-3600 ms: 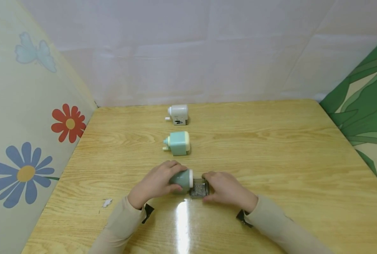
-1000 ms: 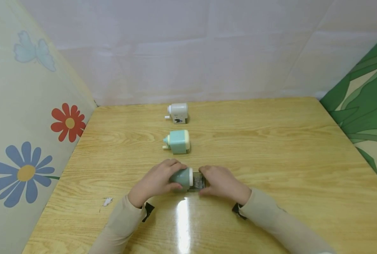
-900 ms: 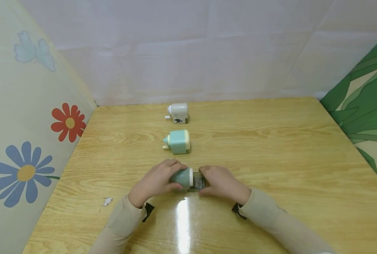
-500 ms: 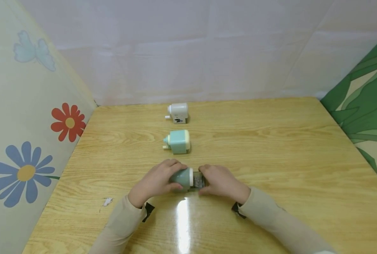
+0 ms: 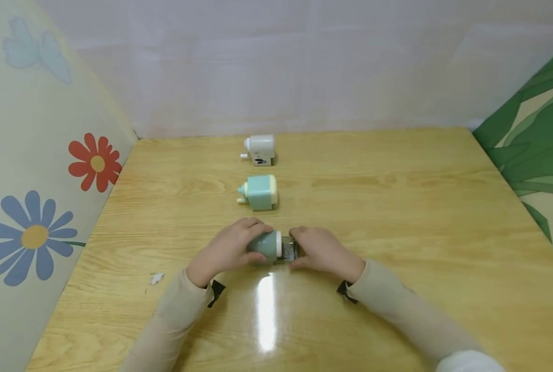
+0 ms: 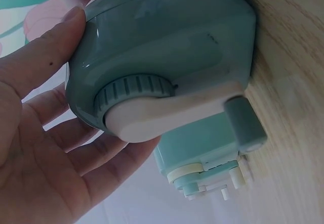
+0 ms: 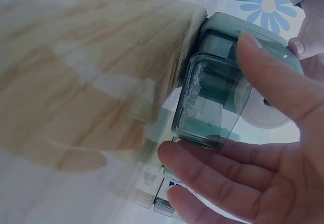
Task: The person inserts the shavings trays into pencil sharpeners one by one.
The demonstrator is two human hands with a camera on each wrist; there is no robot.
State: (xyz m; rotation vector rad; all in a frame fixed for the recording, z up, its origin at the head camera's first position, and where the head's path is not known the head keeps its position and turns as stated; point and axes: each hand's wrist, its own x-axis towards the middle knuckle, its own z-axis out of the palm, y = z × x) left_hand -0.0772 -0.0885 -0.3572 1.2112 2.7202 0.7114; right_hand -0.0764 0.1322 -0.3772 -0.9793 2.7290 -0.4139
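My left hand grips a dark green pencil sharpener on the table, thumb on one side and fingers on the other. The left wrist view shows its pale crank with a dark green knob. At the white-rimmed end, my right hand holds a clear, smoky shavings drawer between thumb and fingers. In the right wrist view, shavings cling inside the drawer, which sits partly in the sharpener's base and sticks out of it.
Behind the hands stand a mint and cream pencil sharpener and, farther back, a grey-white one. A white scrap lies at the left of the wooden table. Decorated walls border the left and right sides.
Over the last few seconds my right hand has moved slightly left and away from me with the drawer, now lined up with the sharpener. Lately only the head view has tilted.
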